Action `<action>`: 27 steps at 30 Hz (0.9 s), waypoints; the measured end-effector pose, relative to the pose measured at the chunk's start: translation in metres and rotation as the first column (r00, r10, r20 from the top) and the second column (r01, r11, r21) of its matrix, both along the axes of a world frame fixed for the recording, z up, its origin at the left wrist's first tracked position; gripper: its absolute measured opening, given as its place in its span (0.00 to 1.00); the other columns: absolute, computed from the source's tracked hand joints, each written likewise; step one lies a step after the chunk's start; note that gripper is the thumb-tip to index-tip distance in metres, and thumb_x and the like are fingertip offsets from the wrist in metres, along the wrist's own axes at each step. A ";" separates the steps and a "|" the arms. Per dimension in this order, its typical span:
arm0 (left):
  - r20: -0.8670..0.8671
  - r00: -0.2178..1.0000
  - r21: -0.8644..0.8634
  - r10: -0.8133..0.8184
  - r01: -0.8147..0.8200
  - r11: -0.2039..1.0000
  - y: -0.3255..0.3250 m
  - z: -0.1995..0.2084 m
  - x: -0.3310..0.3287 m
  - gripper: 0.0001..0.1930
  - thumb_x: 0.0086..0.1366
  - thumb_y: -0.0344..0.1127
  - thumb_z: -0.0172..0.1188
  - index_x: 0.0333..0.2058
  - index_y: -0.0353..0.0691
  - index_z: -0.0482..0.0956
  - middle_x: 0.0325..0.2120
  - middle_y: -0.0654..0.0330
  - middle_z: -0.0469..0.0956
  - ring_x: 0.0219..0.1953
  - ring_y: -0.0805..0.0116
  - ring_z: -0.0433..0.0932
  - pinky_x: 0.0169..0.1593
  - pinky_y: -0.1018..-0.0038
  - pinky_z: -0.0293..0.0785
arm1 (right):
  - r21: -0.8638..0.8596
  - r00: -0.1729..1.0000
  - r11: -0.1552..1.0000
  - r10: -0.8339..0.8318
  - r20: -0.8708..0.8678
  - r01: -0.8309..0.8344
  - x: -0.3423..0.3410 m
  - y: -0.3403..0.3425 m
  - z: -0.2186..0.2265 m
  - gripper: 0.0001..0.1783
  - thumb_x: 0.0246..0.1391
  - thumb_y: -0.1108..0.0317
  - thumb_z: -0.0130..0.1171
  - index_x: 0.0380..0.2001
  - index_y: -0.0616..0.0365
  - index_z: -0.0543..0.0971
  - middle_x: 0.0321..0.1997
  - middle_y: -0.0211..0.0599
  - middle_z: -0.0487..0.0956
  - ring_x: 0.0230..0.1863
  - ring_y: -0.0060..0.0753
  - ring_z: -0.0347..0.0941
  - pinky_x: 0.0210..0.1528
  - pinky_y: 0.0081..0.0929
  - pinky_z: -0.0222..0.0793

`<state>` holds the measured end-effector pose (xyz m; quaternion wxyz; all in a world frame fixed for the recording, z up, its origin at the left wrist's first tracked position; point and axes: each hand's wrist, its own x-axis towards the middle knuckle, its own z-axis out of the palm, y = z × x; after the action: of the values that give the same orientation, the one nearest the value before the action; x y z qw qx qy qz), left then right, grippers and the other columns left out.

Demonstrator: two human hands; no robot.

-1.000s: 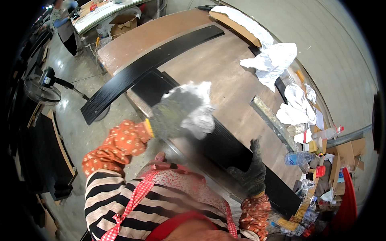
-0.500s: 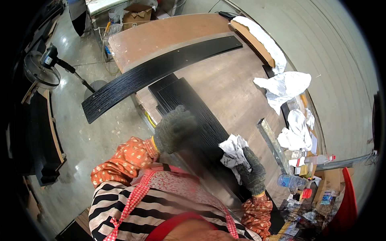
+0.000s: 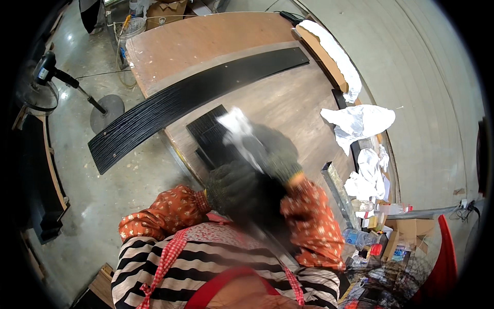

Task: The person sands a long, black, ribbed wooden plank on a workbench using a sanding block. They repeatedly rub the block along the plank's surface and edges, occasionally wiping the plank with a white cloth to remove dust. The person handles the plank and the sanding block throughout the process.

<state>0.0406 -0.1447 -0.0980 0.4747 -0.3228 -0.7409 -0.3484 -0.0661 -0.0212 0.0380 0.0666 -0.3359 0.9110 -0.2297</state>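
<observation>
Both my hands wear dark grey knitted gloves. My right hand (image 3: 278,152), blurred by motion, is closed on a crumpled white cloth (image 3: 235,123) over the far part of a black grooved board (image 3: 206,129). That board lies on the table in front of me, its near part hidden under my hands and arms. Nearer to my body, my left hand (image 3: 231,185) is at the board's left side; its fingers are too smeared to make out. Beyond them a long black grooved board (image 3: 190,98) lies slantwise, its left end jutting past the table edge.
The wooden table (image 3: 278,98) carries a grey metal bar (image 3: 339,190) and white cloths (image 3: 360,123) on its right. Plastic bottles (image 3: 360,238) and boxes (image 3: 411,226) crowd the lower right. A standing fan (image 3: 46,77) and black boards (image 3: 38,170) are on the left floor.
My right hand has carried the white cloth away from my body and leftward to the board's far part. My left hand has come slightly nearer to me and to the right. The view has shifted a little.
</observation>
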 end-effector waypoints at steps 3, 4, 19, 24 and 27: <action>-0.077 0.995 0.024 0.058 -0.057 0.998 -0.004 0.005 -0.003 0.23 0.50 0.44 0.69 0.42 0.34 0.83 0.43 0.50 0.81 0.46 0.49 0.81 0.52 0.48 0.76 | 0.173 0.981 0.979 0.136 -0.139 -0.111 -0.034 -0.043 -0.007 0.24 0.66 0.50 0.49 0.55 0.54 0.77 0.48 0.50 0.81 0.45 0.57 0.77 0.48 0.49 0.72; -0.085 0.995 0.023 0.059 -0.058 0.998 -0.004 0.006 -0.005 0.22 0.51 0.44 0.68 0.42 0.35 0.83 0.43 0.50 0.81 0.46 0.49 0.81 0.52 0.48 0.76 | 0.136 0.980 0.986 0.122 -0.156 -0.101 -0.031 -0.041 -0.004 0.23 0.66 0.50 0.50 0.54 0.55 0.77 0.48 0.50 0.80 0.45 0.57 0.77 0.48 0.48 0.72; -0.063 0.997 0.024 0.035 -0.033 0.999 -0.010 0.017 -0.002 0.12 0.59 0.39 0.64 0.37 0.36 0.83 0.40 0.50 0.82 0.44 0.54 0.82 0.50 0.56 0.81 | 0.211 1.000 0.977 0.026 0.017 -0.028 -0.032 -0.073 0.013 0.25 0.65 0.45 0.48 0.49 0.52 0.81 0.44 0.50 0.82 0.44 0.58 0.78 0.47 0.46 0.72; -0.037 0.998 -0.022 -0.043 0.042 0.999 -0.013 0.018 -0.005 0.17 0.58 0.44 0.67 0.40 0.37 0.83 0.40 0.53 0.82 0.43 0.55 0.82 0.49 0.57 0.80 | 0.046 0.968 0.967 -0.252 0.013 0.251 -0.075 -0.039 -0.017 0.21 0.58 0.62 0.57 0.54 0.55 0.79 0.41 0.48 0.84 0.41 0.43 0.82 0.47 0.39 0.75; -0.015 1.000 -0.002 -0.015 0.015 1.000 -0.011 0.014 -0.007 0.16 0.58 0.43 0.66 0.39 0.37 0.83 0.41 0.52 0.82 0.44 0.54 0.82 0.50 0.57 0.79 | 0.034 0.939 0.996 -0.061 -0.337 0.078 -0.093 0.022 -0.037 0.22 0.62 0.61 0.58 0.55 0.61 0.78 0.47 0.52 0.83 0.46 0.44 0.81 0.51 0.35 0.75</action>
<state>0.0335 -0.1556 -0.0843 0.4772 -0.3315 -0.7354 -0.3487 -0.1588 0.0008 0.0007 -0.0900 -0.3361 0.9255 -0.1498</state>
